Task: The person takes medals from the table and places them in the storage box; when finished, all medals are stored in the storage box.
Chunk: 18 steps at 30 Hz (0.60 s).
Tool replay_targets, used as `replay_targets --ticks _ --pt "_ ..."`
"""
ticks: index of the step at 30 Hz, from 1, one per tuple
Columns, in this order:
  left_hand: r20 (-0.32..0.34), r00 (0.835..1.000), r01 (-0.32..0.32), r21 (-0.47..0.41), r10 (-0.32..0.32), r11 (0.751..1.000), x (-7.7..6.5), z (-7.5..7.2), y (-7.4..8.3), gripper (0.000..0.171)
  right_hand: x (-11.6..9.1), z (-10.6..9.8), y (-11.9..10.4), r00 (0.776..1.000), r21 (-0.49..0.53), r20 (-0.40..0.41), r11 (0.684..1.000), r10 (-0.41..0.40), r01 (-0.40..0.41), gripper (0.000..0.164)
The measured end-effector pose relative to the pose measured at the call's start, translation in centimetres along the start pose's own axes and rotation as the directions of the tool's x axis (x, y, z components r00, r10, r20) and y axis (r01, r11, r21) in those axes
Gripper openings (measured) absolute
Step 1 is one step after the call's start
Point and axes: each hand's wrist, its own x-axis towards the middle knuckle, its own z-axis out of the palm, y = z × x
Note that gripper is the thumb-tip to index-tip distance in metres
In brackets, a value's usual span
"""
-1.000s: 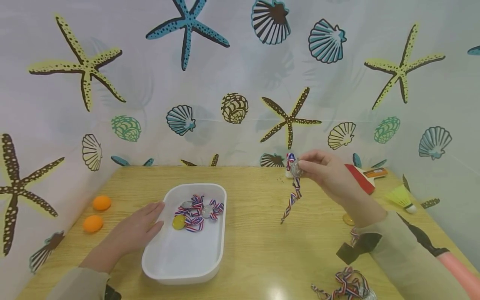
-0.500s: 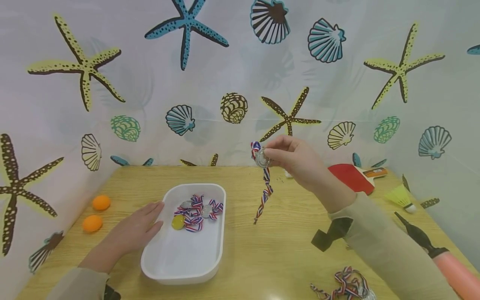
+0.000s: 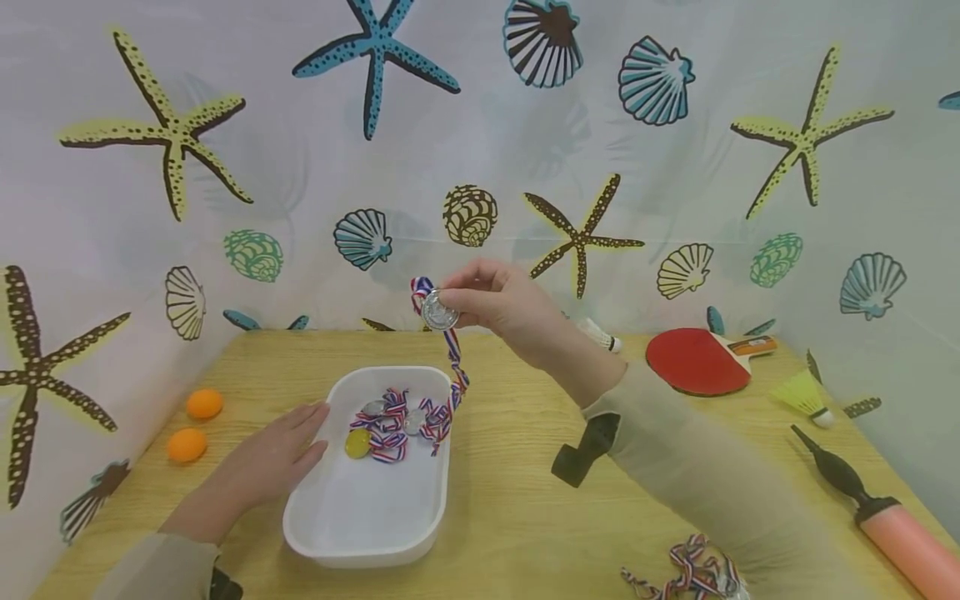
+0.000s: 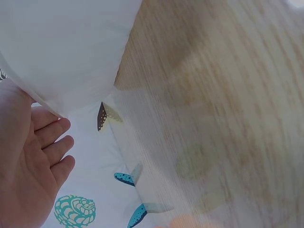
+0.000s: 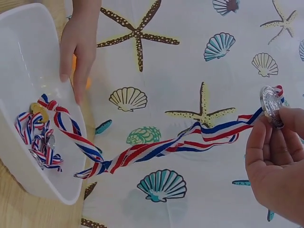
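Note:
Between thumb and fingers, my right hand (image 3: 510, 312) pinches a silver medal (image 3: 439, 310) above the far right corner of a white tub (image 3: 363, 508). From the medal a twisted red, white and blue ribbon (image 5: 180, 142) hangs down, its end over the tub's right rim in the head view. Inside the tub lie a gold medal (image 3: 357, 443) and silver medals (image 3: 413, 421) with bunched striped ribbons. My left hand (image 3: 270, 458) rests with straight fingers against the tub's left rim; the left wrist view shows this hand (image 4: 33, 161) beside the tub wall (image 4: 71, 47).
Two orange balls (image 3: 187, 446) lie left of the tub. On the right are a red table tennis paddle (image 3: 697, 361), a yellow shuttlecock (image 3: 804, 398), a white shuttlecock (image 3: 597, 333) and a pink-and-black hand pump (image 3: 900, 533). More ribbons (image 3: 693, 567) are heaped at the front right, partly behind the sleeve.
My right hand has carried the silver medal leftward and slightly up, from near the paddle to above the tub's far right corner. The left hand and the tub have stayed put.

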Motion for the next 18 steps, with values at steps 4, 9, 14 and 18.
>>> replay_targets --ticks 4,9,14,18 --pt "-0.011 1.0 -0.014 -0.007 0.013 1.0 0.0 0.0 0.0 0.055 0.8 1.0 1.5 0.998 -0.029 0.013 0.998 0.056 -0.055 0.005" --pt "-0.003 1.0 -0.005 -0.004 0.005 1.0 0.0 0.1 -0.1 0.055 1.3 1.6 3.9 0.992 -0.089 0.032 0.989 0.119 -0.116 0.004" --pt "0.005 1.0 0.011 -0.008 -0.011 1.0 0.0 0.2 -0.1 0.056 1.3 1.4 5.8 0.984 -0.158 0.041 0.973 0.173 -0.165 0.009" --pt "-0.001 1.0 0.015 -0.006 -0.015 1.0 0.0 0.2 -0.2 0.056 1.2 1.0 6.5 0.985 -0.196 0.037 0.967 0.171 -0.161 0.011"
